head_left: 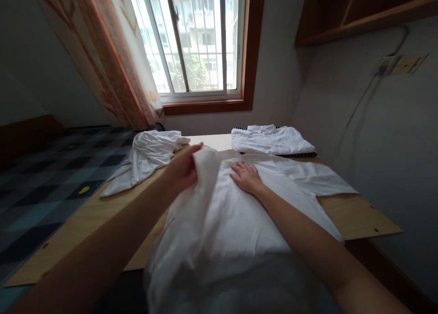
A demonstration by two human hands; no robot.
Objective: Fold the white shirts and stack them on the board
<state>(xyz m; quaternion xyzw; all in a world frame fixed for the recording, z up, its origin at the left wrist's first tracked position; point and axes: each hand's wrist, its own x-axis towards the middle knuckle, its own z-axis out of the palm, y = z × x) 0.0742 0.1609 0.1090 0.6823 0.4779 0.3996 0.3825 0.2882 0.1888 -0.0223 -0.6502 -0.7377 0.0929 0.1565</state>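
A white shirt (246,222) lies spread over the wooden board, its lower part hanging over the near edge. One long sleeve reaches out to the right. My left hand (185,168) is closed on the shirt's front edge near the collar and holds that fabric raised off the board. The cloth there is slightly blurred. My right hand (247,177) rests flat on the shirt's upper part, fingers spread, pressing on the fabric without gripping it.
Beyond the shirt, a folded white shirt (272,139) sits at the board's far right. A crumpled white garment (150,154) lies at the left. The wooden board (359,216) borders a checked bedspread (44,177). A curtain (106,54) hangs beside the window (201,40).
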